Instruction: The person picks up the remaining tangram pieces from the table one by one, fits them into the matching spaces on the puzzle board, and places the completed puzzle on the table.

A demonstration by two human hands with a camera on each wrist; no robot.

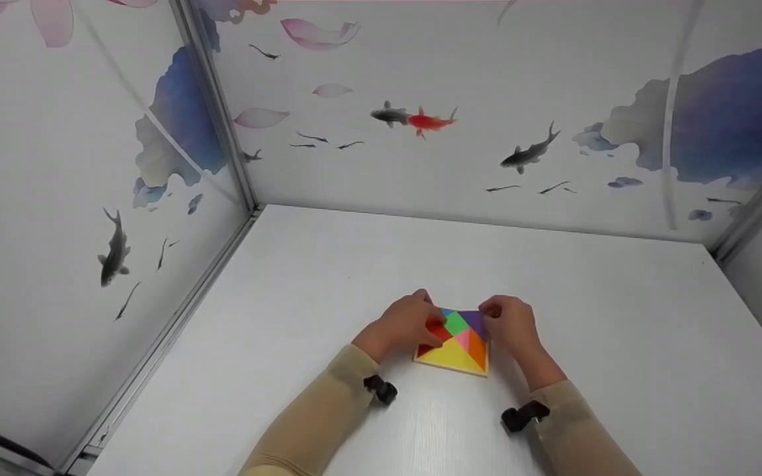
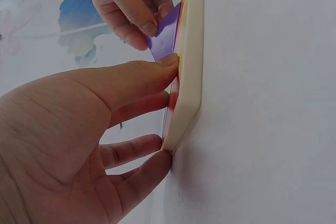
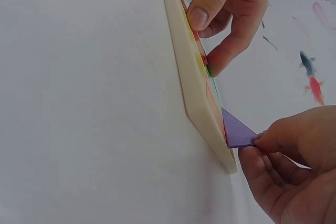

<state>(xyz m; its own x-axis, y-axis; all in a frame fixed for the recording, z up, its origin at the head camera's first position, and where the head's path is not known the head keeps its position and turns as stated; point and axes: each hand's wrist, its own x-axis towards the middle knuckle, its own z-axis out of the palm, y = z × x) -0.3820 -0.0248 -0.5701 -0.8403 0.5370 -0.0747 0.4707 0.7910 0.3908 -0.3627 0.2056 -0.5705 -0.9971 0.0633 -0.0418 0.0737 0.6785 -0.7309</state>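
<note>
A tangram board (image 1: 450, 369) with a pale wooden rim lies on the white table, holding a yellow triangle (image 1: 452, 356), an orange piece (image 1: 477, 350), a pink piece (image 1: 464, 338), a green square (image 1: 456, 323) and red and blue parts. My left hand (image 1: 407, 320) holds its left side, thumb and index finger on the pieces, other fingers at the rim. At the far right corner, my right hand (image 1: 512, 325) pinches a purple triangle (image 3: 237, 130) by one corner. That piece tilts up from the board, its inner edge still at the surface.
The white table (image 1: 288, 297) spreads around the board. White panels printed with fish and petals stand behind it (image 1: 454, 178) and at the left. Black wrist cameras sit on both sleeves, the left one (image 1: 381, 390) near the board's front.
</note>
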